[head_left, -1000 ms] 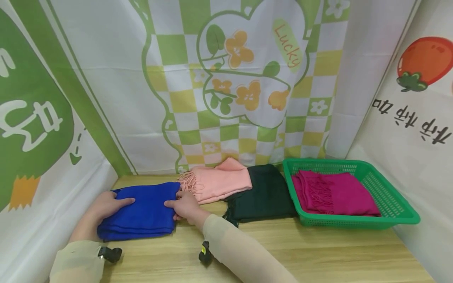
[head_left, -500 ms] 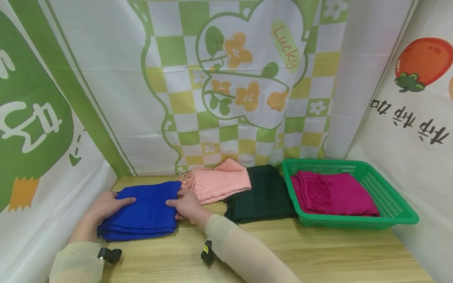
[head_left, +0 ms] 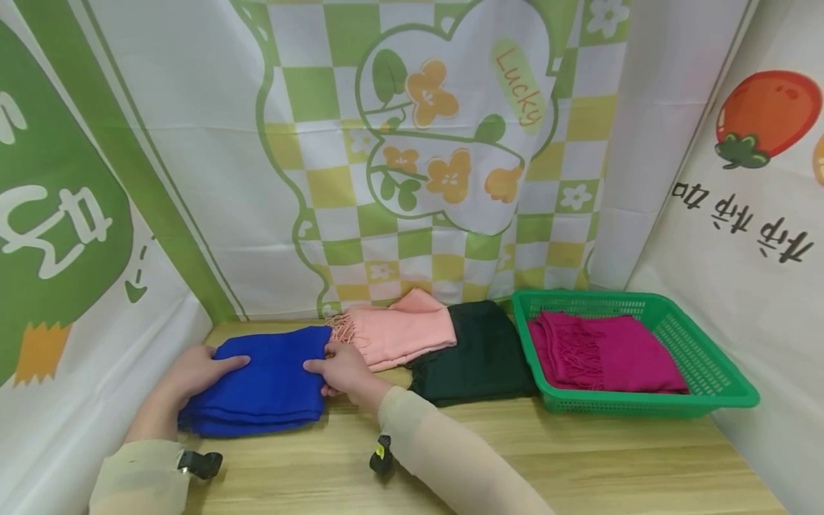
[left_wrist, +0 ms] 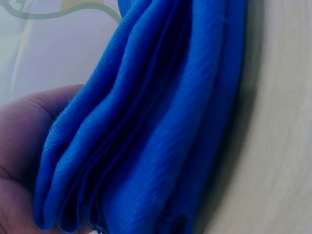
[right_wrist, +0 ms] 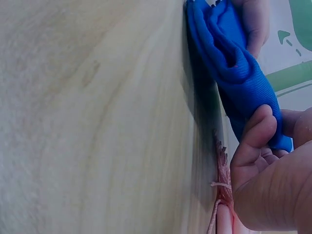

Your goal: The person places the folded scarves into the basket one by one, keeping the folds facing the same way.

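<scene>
Currently both my hands are on the blue scarf [head_left: 267, 383], folded in a stack at the table's [head_left: 579, 458] far-left end. Left hand [head_left: 193, 372] grips its left edge, thumb lying over the top, fingers under or behind the folds. Right hand [head_left: 341, 368] pinches the right edge, thumb on top, fingers curled against the side. Left wrist view shows the layers loose and fanning apart at the edge [left_wrist: 146, 146], so the fold isn't tight

Relative to the blue scarf: pink scarf [head_left: 399, 332] is just to its right, fringe touching or nearly touching my right hand; dark green scarf [head_left: 479, 357] lies beyond the pink one, partly under it; green basket [head_left: 708, 372] sits well to the right with a magenta scarf [head_left: 605, 350] inside

Risks, my read:
- uneven grip, so lower layers slip out and the stack unfolds on any lift
- right fingers catch the pink fringe and drag that scarf along
- left edge sits close to the backdrop cloth [head_left: 96, 400], which could snag
</scene>
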Motion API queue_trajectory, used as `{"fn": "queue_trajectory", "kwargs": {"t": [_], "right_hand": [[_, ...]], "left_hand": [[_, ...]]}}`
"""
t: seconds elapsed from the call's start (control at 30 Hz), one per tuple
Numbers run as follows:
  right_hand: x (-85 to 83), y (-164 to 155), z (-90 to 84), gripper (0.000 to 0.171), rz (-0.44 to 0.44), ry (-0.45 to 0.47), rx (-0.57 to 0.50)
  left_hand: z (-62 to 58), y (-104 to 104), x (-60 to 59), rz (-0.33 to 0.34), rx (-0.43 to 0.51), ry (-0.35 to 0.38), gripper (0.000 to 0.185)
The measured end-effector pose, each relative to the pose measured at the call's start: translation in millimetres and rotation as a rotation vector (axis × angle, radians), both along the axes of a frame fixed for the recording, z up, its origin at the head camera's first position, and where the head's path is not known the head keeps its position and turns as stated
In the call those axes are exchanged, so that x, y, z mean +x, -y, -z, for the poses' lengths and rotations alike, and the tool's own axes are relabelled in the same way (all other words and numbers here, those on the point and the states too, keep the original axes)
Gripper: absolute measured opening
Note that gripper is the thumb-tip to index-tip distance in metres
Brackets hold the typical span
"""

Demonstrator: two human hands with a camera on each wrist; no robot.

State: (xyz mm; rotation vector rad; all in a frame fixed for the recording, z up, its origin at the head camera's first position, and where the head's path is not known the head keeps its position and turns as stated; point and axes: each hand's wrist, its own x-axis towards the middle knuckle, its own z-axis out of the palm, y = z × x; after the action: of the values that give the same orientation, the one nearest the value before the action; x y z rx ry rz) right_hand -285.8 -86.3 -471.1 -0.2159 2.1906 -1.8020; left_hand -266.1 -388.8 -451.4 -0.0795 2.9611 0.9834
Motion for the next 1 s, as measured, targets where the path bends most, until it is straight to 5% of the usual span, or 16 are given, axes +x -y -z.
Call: {"fn": "queue_trajectory", "kwargs": {"t": [0.13,0.33,0.6,1.0], "right_hand": [[-0.5,-2.9,-2.1,0.049,0.000,-0.002,0.019],[-2.2,-9.0,-4.7,0.064,-0.003,0.005,0.031],[-4.5,-16.2,-5.4,0.051,-0.022,-0.020,0.025],[-4.5,-26.4,-8.4,0.067,-0.016,0.000,-0.015]], "left_hand": [[-2.2,-2.0,0.2,0.007,0.001,-0.003,0.055],[-5.1,-6.8,0.7,0.007,0.003,-0.004,0.053],[-8.3,-13.1,0.9,0.009,-0.001,-0.024,0.053],[-12.1,-23.1,1.9,0.010,0.025,-0.034,0.055]]}}
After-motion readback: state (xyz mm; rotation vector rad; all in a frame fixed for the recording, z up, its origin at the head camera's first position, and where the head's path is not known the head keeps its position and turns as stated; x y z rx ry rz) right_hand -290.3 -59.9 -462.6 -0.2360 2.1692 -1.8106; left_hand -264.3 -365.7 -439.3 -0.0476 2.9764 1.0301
